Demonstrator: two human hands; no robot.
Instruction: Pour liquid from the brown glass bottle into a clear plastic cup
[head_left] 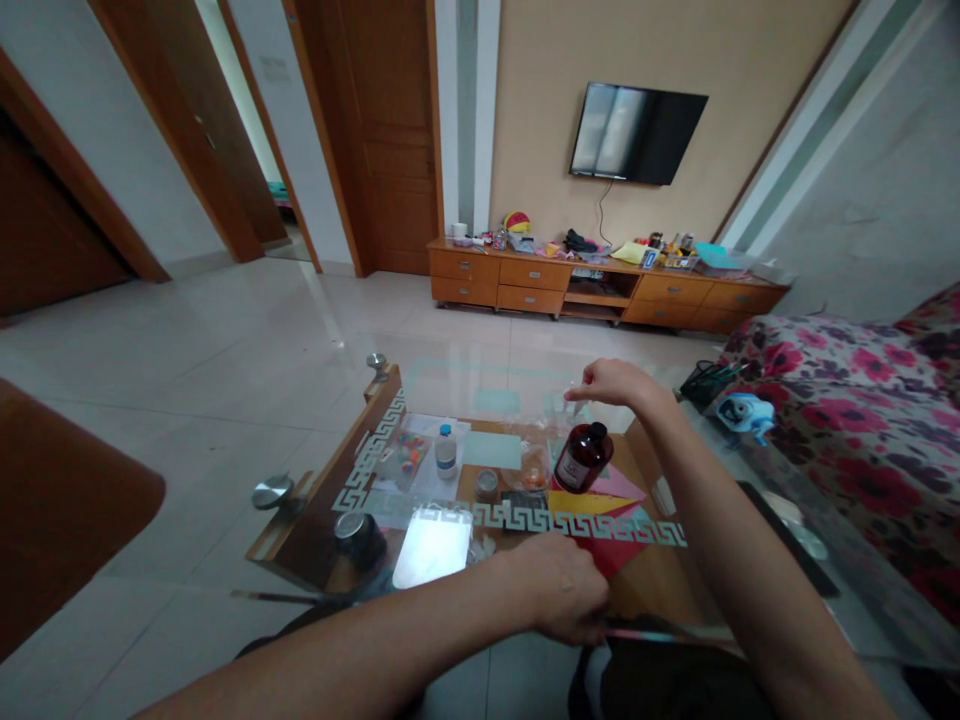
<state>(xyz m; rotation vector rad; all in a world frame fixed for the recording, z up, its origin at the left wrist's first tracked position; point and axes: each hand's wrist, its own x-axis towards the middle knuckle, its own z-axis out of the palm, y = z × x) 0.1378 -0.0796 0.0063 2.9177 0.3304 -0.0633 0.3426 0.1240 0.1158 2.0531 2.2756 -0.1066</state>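
My right hand (611, 385) is raised over the far right part of the glass table (495, 400), its fingers pinched on something clear and thin that I cannot make out. Just below it stands a brown bottle (581, 460) with a black cap, on coloured paper (600, 502). My left hand (566, 590) is low at the near edge of the table, in front of red paper (611, 550). Its fingers point down and are hidden behind the back of the hand. A small clear bottle with a blue cap (445, 455) stands left of centre.
A dark can (360, 540) and a bright white rectangle (433, 548) are at the near left. A clear bag of coloured balls (409, 455) lies behind them. To the right are a blue object (746, 415) and a floral sofa (840, 400). A wooden cabinet (532, 285) stands beyond.
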